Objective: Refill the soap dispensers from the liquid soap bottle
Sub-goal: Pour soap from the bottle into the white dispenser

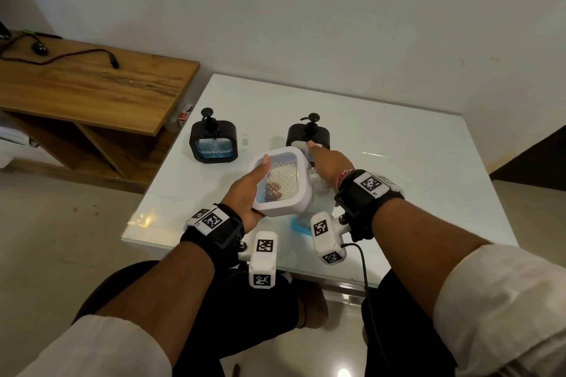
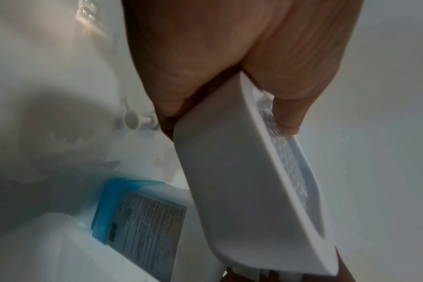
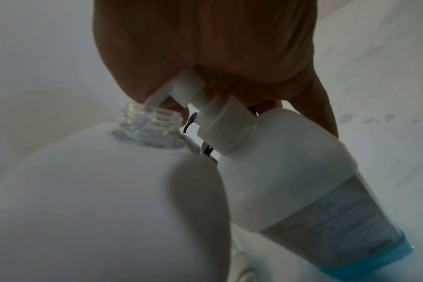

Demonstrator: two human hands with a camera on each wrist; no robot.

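Observation:
My left hand (image 1: 245, 193) grips a white square soap dispenser (image 1: 280, 180) and holds it tilted above the table, thumb on its clear front. The dispenser's clear threaded neck (image 3: 147, 126) is uncapped. My right hand (image 1: 330, 165) is wrapped over the pump head (image 3: 181, 89) of the white liquid soap bottle (image 3: 290, 171), whose nozzle points into that neck. The bottle's blue base (image 1: 298, 225) shows below the dispenser. In the left wrist view the bottle (image 2: 143, 213) stands behind the dispenser (image 2: 242, 181). Whether soap is flowing cannot be seen.
Two black pump dispensers stand further back on the white glass table (image 1: 398, 162): one with blue liquid (image 1: 213, 139) at the left, one (image 1: 307, 131) just beyond my right hand. A loose white pump (image 2: 138, 120) lies on the table. A wooden desk (image 1: 92, 86) stands left.

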